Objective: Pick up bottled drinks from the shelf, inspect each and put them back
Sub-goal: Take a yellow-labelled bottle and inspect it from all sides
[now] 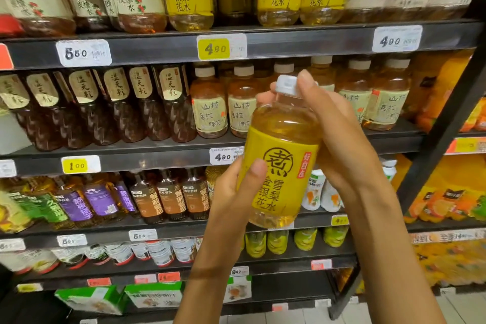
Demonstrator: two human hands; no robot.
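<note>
Head view: my left hand (236, 192) grips the yellow-labelled bottle (278, 166) low, my right hand (334, 134) wraps its neck, fingers (306, 84) at the white cap (288, 85), in front of the shelf (157, 158). I should turn it slowly, keeping both grips firm.

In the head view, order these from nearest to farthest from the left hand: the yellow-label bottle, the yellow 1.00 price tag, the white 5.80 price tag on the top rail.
1. Yellow-label bottle: held by the left hand.
2. Yellow 1.00 price tag: to the left, on the middle rail.
3. White 5.80 price tag: upper left, on the top rail.
</note>
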